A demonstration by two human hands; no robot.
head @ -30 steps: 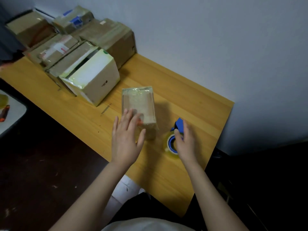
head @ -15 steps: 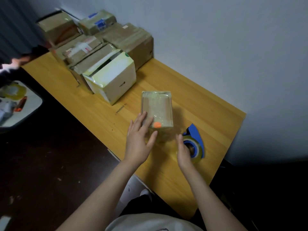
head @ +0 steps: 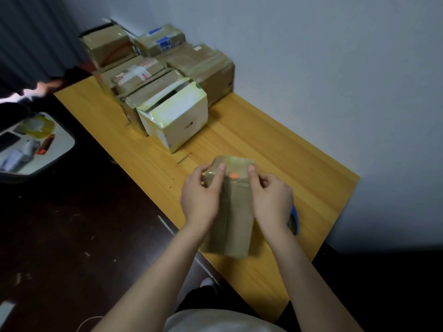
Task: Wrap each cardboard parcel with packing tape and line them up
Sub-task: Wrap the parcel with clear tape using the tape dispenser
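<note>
Already done: I see a cluster of taped parcels (head: 163,75) packed close together at the far end of the worktop (head: 275,149), by the wall. Most of them show glossy bands of tape.
Doubtful one: the white box (head: 177,118) stands at the front of that cluster. Its top looks loosely closed, and I cannot tell whether it is finished.
Now in hand: the small parcel (head: 236,212) is held between both hands over the near part of the worktop, well apart from the cluster. Its far end shines with tape and bears an orange sticker (head: 233,175). The long near faces look dull, so I judge it only partly wrapped.
Left hand: my left hand (head: 201,200) grips the parcel's left side, fingers (head: 221,167) curled round the edge, one pressed on the top face.
Right hand: my right hand (head: 271,200) grips the right side the same way, fingers curled, one tip on top.
Tape: the blue tape dispenser (head: 294,220) lies on the worktop just beyond my right wrist, mostly hidden. Neither hand holds it.
Left to do: by my reckoning, finish taping this parcel, then set it beside the others.
</note>
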